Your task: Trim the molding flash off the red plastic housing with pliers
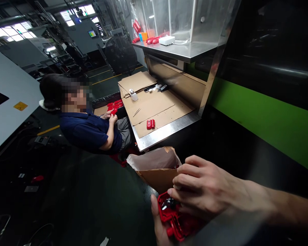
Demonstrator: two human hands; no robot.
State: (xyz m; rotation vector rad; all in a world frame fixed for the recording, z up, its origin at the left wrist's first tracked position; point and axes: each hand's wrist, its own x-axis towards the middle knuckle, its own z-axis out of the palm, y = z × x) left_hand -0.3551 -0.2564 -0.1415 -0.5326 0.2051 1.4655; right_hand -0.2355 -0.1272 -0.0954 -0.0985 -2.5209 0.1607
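An open red plastic case (166, 212) with a black part inside lies in my left hand (159, 223). That hand grips it from below, its thumb along the near-left rim, and most of its fingers are hidden. Over the case is my right hand (207, 186), its fingers curled and one fingertip touching the rim. Whatever those fingers hold, if anything, is hidden. Just beyond my hands stands an open brown paper bag (156, 177) with a white lining.
A seated person (92, 126) in a dark blue shirt handles a red part beside a bin of red parts (115, 104). The cardboard-covered table (164, 131) carries a red case (151, 124) and a white bottle (133, 95). A metal shelf (190, 51) overhangs it.
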